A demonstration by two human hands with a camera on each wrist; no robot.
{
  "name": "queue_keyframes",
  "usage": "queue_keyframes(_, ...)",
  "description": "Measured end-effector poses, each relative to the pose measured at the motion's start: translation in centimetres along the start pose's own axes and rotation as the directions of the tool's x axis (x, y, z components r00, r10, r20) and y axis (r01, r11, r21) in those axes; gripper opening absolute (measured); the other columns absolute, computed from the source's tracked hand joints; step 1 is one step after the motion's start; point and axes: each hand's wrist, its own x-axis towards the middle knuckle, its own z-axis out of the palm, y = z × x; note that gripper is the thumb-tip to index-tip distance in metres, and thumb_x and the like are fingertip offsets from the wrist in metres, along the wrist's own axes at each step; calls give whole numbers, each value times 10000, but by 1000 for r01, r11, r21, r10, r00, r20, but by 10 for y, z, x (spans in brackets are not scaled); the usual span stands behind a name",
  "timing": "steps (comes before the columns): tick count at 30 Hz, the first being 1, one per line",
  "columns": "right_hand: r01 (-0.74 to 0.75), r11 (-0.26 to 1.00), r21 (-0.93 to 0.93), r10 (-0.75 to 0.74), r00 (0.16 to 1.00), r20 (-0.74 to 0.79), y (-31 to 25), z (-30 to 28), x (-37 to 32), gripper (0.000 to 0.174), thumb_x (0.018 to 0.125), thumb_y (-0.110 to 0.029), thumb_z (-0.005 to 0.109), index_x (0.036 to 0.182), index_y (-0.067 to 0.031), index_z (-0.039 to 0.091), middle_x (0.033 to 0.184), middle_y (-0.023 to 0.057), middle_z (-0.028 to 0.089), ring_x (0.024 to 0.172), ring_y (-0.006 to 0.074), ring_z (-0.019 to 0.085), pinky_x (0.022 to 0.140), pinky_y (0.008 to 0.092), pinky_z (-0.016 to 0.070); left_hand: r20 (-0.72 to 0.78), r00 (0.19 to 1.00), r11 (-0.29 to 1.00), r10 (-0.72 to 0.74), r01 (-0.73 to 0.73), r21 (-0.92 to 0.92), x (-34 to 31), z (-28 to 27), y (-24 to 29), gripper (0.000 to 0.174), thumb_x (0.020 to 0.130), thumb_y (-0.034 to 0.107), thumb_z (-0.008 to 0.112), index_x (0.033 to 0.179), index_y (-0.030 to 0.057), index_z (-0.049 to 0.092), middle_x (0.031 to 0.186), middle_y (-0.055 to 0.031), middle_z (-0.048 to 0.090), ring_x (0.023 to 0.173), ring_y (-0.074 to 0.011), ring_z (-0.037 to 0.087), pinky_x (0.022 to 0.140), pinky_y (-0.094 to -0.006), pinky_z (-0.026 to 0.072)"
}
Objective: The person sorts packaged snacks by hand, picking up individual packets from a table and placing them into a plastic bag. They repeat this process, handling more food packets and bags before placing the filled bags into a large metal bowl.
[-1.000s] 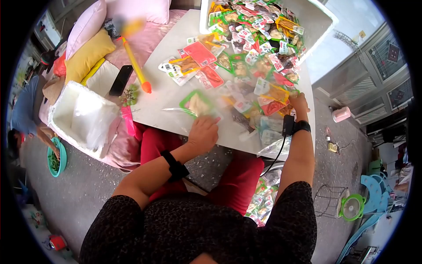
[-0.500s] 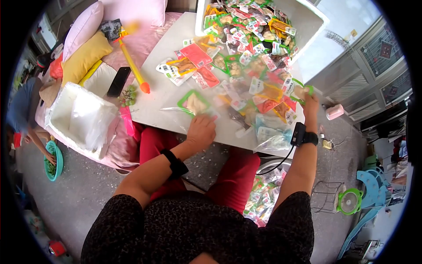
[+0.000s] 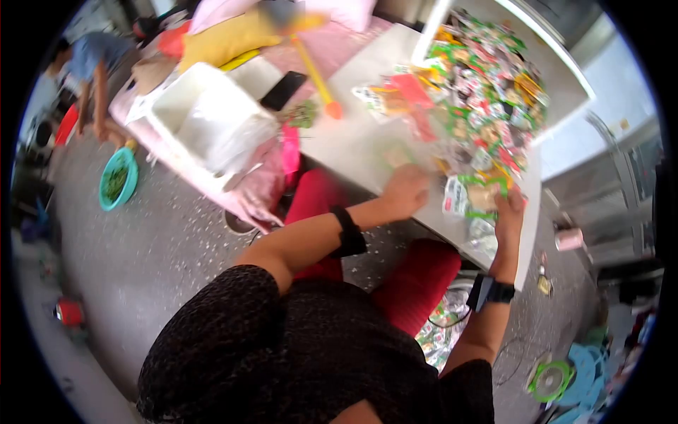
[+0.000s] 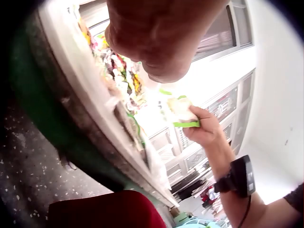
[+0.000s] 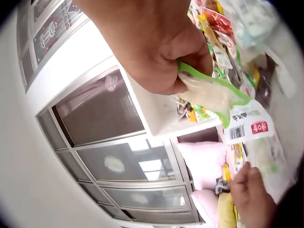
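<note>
In the head view my right hand (image 3: 510, 215) pinches a snack packet (image 3: 482, 196) by its edge, over the right part of the table. The right wrist view shows this packet (image 5: 209, 97) with a green border, pale contents and a white label with a barcode. My left hand (image 3: 406, 192) is by the table's near edge, fingers curled at the mouth of a clear plastic bag (image 5: 266, 147). A blurred green-edged packet (image 3: 397, 154) shows through that bag. In the left wrist view the left hand (image 4: 156, 42) hides its own fingertips.
A white foam box (image 3: 572, 99) heaped with snack packets stands at the back right. Red packets (image 3: 413, 92) lie mid-table. An open foam box (image 3: 169, 106), a phone (image 3: 284, 90) and grapes (image 3: 302, 113) are at left. Another person (image 3: 102, 60) bends over a turquoise basin (image 3: 106, 194).
The right hand has lifted a green-edged packet from the right side and brought it in towards the left hand. The left hand stays by the clear bag. The head view has turned.
</note>
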Motion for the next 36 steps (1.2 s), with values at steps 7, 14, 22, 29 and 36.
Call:
queue_keyframes(7,76,991,-112,-9,863,505,-38,55,-55,137,730,28,525,859,-18,527,796,-12,491,724,67,457,633,187,376,427,869,826,-250,422,-375,8,-43,45,575,671,340,573,1089,-16,400,997,-188,476,904,-284,470,776,-340,382)
queue_keyframes(14,-182,979,97,101,834,543,-13,70,-70,247,710,68,489,943,-9,458,818,38,528,775,100,502,697,212,394,694,695,626,-190,630,-460,-17,-43,46,335,631,216,599,905,35,534,807,-119,568,747,-201,541,657,-298,417)
queue_keyframes(22,-355,731,583,40,875,483,14,71,-92,414,766,-216,533,1100,-21,383,1099,157,418,979,237,448,830,354,388,539,781,515,-316,619,-593,-21,-40,54,377,638,136,574,1000,57,501,866,-100,565,797,-182,534,699,-295,412)
queue_keyframes(29,-421,510,750,27,879,476,36,78,-128,539,763,-388,511,1203,-147,313,1142,49,431,944,207,470,645,323,454,390,692,161,-607,587,-793,-14,-37,58,372,659,78,563,1022,37,494,892,-56,556,816,-135,511,727,-266,407)
queue_keyframes(36,-436,612,659,333,899,285,55,79,-127,295,788,-131,470,1052,-4,446,948,92,539,839,187,530,727,296,435,434,660,75,-613,596,-800,-36,-7,57,276,702,93,587,956,-1,533,827,-57,571,744,-135,533,659,-281,448)
